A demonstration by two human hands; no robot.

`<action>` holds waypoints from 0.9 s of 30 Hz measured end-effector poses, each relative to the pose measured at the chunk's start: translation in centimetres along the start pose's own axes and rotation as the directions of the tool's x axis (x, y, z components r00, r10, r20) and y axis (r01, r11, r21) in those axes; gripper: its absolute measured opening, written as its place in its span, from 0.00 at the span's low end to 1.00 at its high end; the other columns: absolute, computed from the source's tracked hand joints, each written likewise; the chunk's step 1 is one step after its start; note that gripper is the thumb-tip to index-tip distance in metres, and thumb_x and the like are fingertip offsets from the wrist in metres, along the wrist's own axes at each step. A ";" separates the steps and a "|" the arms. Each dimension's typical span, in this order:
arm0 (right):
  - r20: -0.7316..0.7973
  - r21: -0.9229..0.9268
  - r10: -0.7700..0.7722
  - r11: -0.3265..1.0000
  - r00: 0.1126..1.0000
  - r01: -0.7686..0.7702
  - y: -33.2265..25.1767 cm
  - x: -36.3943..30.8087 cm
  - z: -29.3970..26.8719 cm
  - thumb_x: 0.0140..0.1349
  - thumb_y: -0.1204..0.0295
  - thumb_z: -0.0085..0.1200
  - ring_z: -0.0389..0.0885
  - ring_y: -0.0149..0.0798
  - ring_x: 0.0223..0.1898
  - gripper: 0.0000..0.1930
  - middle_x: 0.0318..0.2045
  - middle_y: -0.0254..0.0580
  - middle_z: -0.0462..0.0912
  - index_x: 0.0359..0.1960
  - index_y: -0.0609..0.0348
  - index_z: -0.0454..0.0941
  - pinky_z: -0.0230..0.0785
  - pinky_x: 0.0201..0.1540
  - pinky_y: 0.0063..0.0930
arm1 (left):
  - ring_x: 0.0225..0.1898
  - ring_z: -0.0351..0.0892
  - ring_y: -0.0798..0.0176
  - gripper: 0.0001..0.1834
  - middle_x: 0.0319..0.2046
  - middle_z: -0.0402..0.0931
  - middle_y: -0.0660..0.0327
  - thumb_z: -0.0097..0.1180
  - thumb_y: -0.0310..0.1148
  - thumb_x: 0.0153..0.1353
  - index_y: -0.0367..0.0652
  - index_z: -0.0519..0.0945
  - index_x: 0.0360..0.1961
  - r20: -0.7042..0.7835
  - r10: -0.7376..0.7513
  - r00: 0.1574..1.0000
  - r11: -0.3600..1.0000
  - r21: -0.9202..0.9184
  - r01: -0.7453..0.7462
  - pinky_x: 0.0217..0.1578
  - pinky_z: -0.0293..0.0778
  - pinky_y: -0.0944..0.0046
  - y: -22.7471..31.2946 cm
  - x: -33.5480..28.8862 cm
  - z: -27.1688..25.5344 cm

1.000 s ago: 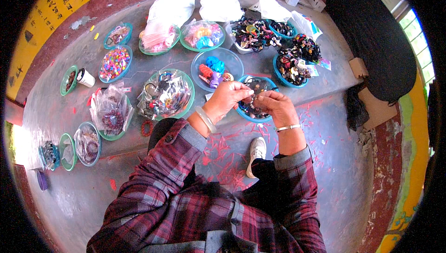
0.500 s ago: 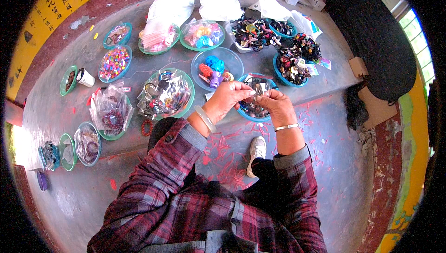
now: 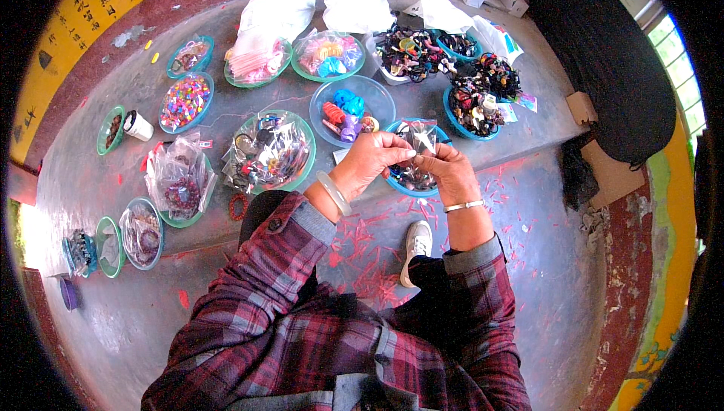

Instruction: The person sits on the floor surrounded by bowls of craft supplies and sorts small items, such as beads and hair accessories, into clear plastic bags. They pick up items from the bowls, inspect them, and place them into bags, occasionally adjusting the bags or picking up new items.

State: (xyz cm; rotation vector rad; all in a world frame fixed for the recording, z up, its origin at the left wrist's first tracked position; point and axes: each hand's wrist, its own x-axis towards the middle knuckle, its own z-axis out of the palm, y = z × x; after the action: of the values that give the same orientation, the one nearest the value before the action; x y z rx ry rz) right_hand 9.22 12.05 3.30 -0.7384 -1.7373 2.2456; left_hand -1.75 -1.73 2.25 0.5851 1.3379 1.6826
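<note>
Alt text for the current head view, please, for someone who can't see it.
The left hand and right hand pinch a small clear bag above a blue basin of dark items. Bowls of small goods, many bagged, crowd the grey ledge; red scraps litter the floor.

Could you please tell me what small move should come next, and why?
Perhaps lower the clear bag toward the blue basin, since the left hand and right hand both pinch it and, in this view, it overlaps that basin.
</note>
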 end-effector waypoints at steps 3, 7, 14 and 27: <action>0.007 0.009 -0.011 1.000 1.000 0.011 0.4 0.2 -0.3 0.46 0.77 0.59 0.69 0.23 0.19 0.05 0.19 0.29 0.75 0.21 0.57 0.74 0.58 0.21 0.15 | 0.19 0.67 0.80 0.09 0.26 0.76 0.66 0.57 0.33 0.51 0.40 0.77 0.32 -0.008 0.013 1.000 1.000 0.019 -0.013 0.18 0.61 0.80 -0.1 0.1 0.0; 0.003 0.037 -0.011 0.999 1.000 0.011 0.6 0.4 -0.3 0.46 0.78 0.59 0.70 0.23 0.20 0.05 0.20 0.29 0.75 0.22 0.57 0.74 0.59 0.21 0.15 | 0.18 0.67 0.79 0.09 0.25 0.76 0.67 0.57 0.34 0.51 0.40 0.77 0.32 -0.020 0.028 0.999 0.999 0.040 -0.028 0.18 0.61 0.80 0.0 0.0 0.1; -0.015 0.048 -0.030 0.998 0.999 0.031 0.6 0.3 -0.3 0.45 0.79 0.59 0.72 0.25 0.21 0.06 0.21 0.31 0.77 0.23 0.57 0.75 0.62 0.22 0.17 | 0.19 0.66 0.79 0.10 0.25 0.75 0.69 0.57 0.34 0.51 0.40 0.78 0.34 -0.014 0.041 0.999 0.995 0.088 -0.040 0.19 0.62 0.79 0.2 -0.2 0.2; 0.017 0.111 -0.011 0.994 1.000 0.010 0.2 0.1 -0.4 0.47 0.79 0.57 0.73 0.26 0.21 0.04 0.22 0.32 0.77 0.25 0.57 0.75 0.63 0.24 0.17 | 0.26 0.73 0.77 0.12 0.28 0.78 0.64 0.53 0.34 0.55 0.37 0.77 0.36 -0.023 0.044 0.999 0.999 -0.004 -0.044 0.20 0.63 0.79 -0.1 0.0 0.1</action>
State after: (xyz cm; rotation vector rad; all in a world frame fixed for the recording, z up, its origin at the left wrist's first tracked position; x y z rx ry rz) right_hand 9.41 12.36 2.99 -0.6865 -1.6045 2.3264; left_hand -1.66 -1.68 2.14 0.5978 1.3458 1.7324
